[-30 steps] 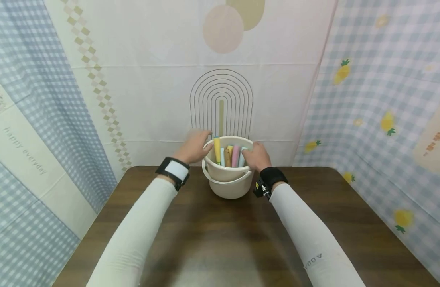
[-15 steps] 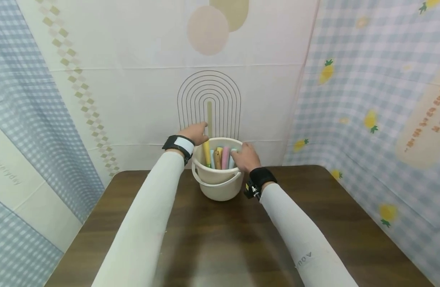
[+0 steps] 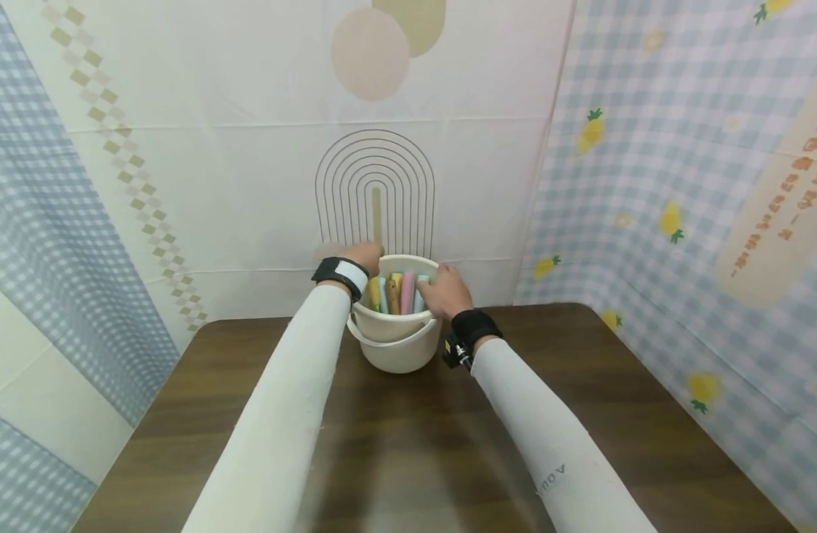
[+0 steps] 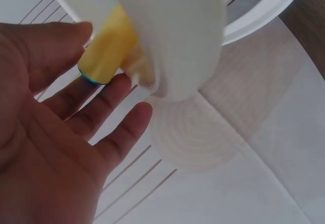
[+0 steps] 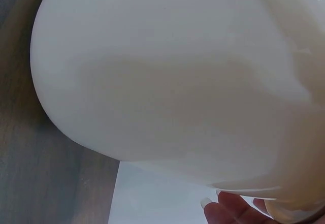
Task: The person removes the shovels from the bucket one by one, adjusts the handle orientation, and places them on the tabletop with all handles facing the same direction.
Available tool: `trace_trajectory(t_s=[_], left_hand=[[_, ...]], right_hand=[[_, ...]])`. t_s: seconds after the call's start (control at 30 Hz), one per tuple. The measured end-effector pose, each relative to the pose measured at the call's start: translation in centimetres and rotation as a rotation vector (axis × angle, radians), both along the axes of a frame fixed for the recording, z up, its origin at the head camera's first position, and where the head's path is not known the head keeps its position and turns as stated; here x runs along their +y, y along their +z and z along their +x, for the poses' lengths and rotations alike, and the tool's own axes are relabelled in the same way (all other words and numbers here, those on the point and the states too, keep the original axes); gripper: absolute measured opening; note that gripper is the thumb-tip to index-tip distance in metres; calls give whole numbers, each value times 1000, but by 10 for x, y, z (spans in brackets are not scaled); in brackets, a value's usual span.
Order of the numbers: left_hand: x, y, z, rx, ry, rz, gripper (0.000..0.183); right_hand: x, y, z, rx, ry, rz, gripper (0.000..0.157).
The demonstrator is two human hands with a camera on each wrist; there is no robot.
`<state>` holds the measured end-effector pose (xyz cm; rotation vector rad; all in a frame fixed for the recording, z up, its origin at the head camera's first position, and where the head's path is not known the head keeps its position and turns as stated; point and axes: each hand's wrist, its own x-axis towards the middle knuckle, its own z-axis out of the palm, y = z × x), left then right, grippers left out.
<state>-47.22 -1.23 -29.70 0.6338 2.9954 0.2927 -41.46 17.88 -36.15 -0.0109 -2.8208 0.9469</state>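
Observation:
A cream bucket (image 3: 398,358) stands upright at the table's far edge, its handle hanging across the front. Several thick sticks rise inside, among them a pink stick (image 3: 407,292), a brown stick (image 3: 393,297) and a yellow stick (image 4: 109,46) with a blue-ringed end. My left hand (image 3: 363,256) is at the left rim, over the yellow stick. In the left wrist view its loosely spread fingers (image 4: 124,130) and thumb lie around that end. On the right side, my right hand (image 3: 448,292) grips the rim; fingertips (image 5: 231,209) show past the bucket wall in the right wrist view.
The dark brown wooden table (image 3: 548,377) stretches out in front of the bucket. Behind it hangs a pale cloth (image 3: 261,192) with arch lines, close to the bucket's back. Checked cloths hang on both sides, lemon print on the right cloth (image 3: 648,148).
My left hand rose from the left rim to above the yellow stick, then came down. The yellow stick now shows lower in the bucket. The right hand stays at its rim; the whole view shifted.

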Motion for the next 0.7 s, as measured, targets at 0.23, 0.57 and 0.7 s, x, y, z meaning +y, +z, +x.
trace_trajectory(t_s=[0.23, 0.57, 0.7], left_hand=[[-4, 11, 12, -37, -3, 67, 39], [-9, 13, 13, -85, -39, 157, 36], [-12, 16, 19, -77, -69, 143, 35]], right_hand=[[-2, 0, -1, -4, -10, -1, 74], [-1, 1, 0, -3, 1, 9, 75], [0, 1, 0, -1, -1, 10, 76]])
